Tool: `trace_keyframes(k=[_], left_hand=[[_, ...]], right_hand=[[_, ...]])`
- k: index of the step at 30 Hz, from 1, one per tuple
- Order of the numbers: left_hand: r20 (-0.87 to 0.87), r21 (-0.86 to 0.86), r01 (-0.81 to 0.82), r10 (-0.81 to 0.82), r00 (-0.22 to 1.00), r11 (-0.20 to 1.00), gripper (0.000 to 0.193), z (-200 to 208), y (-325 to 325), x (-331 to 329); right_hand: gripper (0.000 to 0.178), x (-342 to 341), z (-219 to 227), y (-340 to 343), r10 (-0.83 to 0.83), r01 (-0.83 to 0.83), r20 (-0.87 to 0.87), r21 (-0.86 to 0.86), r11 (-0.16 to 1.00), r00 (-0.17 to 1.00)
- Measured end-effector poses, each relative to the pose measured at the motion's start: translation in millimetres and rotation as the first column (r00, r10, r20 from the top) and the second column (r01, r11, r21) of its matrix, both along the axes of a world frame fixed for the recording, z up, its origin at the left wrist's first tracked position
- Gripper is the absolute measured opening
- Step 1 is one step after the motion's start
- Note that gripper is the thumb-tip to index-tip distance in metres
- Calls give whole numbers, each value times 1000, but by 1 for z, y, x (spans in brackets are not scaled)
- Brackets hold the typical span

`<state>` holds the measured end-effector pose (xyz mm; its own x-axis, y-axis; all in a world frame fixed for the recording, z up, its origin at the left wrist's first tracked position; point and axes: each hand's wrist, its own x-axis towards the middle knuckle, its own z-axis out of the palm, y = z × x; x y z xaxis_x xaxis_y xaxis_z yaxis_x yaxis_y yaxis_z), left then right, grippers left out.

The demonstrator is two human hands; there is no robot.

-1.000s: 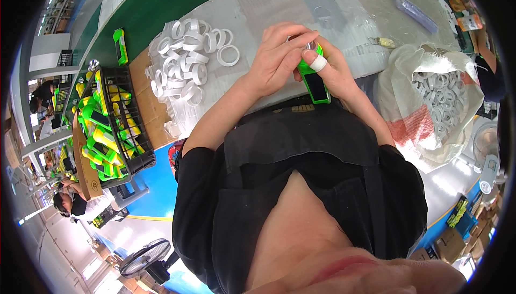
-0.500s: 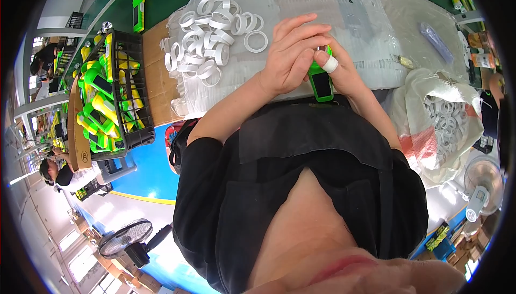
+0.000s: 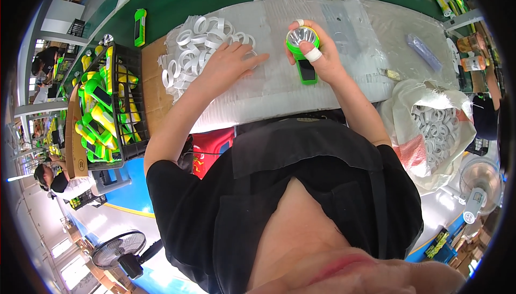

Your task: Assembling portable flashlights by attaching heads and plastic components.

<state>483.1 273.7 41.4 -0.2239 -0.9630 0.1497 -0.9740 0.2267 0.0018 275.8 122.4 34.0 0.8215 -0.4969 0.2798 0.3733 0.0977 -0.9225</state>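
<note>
My right hand (image 3: 329,60) is closed round a green flashlight (image 3: 307,73) above the covered work surface. The flashlight's round silver reflector faces up, and a dark panel shows on its body. White wraps are on the thumb and a finger of that hand. At the right edge of a pile of white plastic rings (image 3: 189,57) rests my left hand (image 3: 228,67), its fingers apart and stretched over the rings. Whether its fingertips touch a ring I cannot tell.
A black crate (image 3: 129,109) full of green and yellow flashlights stands at the left. Another flashlight (image 3: 140,27) lies behind it. On the right are a woven sack (image 3: 400,114) of white rings and a clear plastic piece (image 3: 423,52). Several flashlights lie far right.
My hands, together around the flashlight before, have come apart. The left has moved left to the rings. The right now holds the flashlight alone, slightly farther left, its reflector uncovered.
</note>
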Motion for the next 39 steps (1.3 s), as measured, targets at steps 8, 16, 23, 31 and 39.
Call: trace_keyframes(k=[8, 16, 23, 31, 39], left_hand=[[-976, -172, -175, -143, 166, 969, 32, 24, -36, -24], [-852, -399, -268, -247, 461, 877, 22, 31, -78, -43], [-868, -108, -74, -58, 494, 991, 16, 45, -95, -62], [-819, -400, -236, -230, 526, 885, 16, 46, -79, -42], [-720, -378, -139, -196, 666, 915, 28, 28, -61, -45]], right_hand=[[34, 7, -1, -6, -37, 36, -8, -57, 998, 999], [34, 8, -5, -9, -26, 26, -13, -58, 998, 1000], [30, 9, -8, -9, 51, -52, -12, -112, 992, 999], [37, 6, -10, -13, -13, 15, 34, -49, 999, 999], [39, 2, -3, -13, -56, 55, -11, -50, 997, 998]])
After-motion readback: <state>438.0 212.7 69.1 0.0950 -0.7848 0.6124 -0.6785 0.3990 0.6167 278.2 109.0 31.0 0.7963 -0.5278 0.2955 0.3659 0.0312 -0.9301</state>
